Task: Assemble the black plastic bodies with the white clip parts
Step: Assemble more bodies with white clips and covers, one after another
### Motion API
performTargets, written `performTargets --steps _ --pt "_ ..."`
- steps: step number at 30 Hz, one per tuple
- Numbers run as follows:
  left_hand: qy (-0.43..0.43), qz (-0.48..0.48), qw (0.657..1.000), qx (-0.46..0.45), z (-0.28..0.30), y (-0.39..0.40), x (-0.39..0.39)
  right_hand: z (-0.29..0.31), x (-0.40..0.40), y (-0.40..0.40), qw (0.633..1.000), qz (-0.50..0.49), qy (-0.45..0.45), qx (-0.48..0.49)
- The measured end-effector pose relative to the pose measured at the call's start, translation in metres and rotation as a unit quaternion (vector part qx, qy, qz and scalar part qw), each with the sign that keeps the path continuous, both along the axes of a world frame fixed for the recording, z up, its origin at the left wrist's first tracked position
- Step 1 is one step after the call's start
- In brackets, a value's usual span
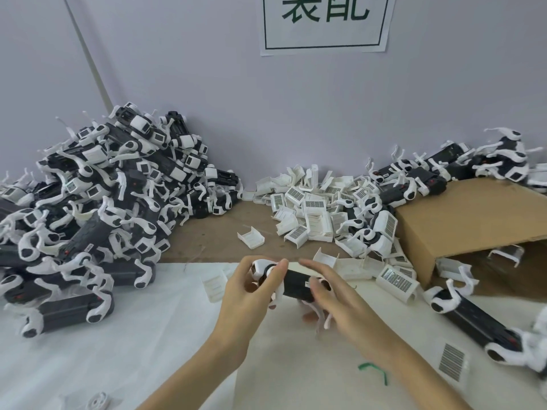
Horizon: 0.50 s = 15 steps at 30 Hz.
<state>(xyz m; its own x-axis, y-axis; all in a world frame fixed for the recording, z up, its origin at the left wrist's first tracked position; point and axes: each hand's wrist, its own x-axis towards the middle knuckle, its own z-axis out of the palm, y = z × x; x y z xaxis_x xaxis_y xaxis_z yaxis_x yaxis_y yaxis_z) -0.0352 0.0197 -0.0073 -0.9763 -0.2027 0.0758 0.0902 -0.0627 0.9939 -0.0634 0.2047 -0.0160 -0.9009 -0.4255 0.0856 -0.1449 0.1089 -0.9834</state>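
Black plastic body (297,287) held above the white sheet (118,335), between both hands; left hand (247,288) pinches its white-capped end, fingers curled round it; right hand (334,297) covers the other end, fingers fairly straight, grip unclear. White clip parts (313,208) heaped near the back wall; finished pile (88,208) at left. Risks, as I judge: thin white arms snagging or snapping under pressure; clip seated crooked.

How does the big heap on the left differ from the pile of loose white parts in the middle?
The left heap mixes black bodies with white pieces; the middle pile is almost wholly white clips. The left heap stands much taller and wider; the middle pile lies low. Both sit on the table against the wall.
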Motion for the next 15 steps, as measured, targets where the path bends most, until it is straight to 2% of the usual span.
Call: performTargets --steps 3,5,9,15 --pt "0.048 -0.012 0.998 -0.031 0.003 0.000 0.005 -0.010 0.003 -0.009 0.993 -0.021 0.114 0.026" --pt "0.088 -0.045 0.994 -0.051 0.008 -0.001 0.007 -0.014 0.001 -0.010 0.989 -0.043 0.141 0.015" --pt "0.140 -0.100 0.985 -0.025 0.015 -0.002 0.012 -0.012 -0.004 -0.005 0.993 0.009 0.112 -0.026" --pt "0.120 -0.088 0.989 0.018 0.014 -0.006 0.011 -0.015 -0.007 -0.003 0.992 0.032 0.110 -0.043"
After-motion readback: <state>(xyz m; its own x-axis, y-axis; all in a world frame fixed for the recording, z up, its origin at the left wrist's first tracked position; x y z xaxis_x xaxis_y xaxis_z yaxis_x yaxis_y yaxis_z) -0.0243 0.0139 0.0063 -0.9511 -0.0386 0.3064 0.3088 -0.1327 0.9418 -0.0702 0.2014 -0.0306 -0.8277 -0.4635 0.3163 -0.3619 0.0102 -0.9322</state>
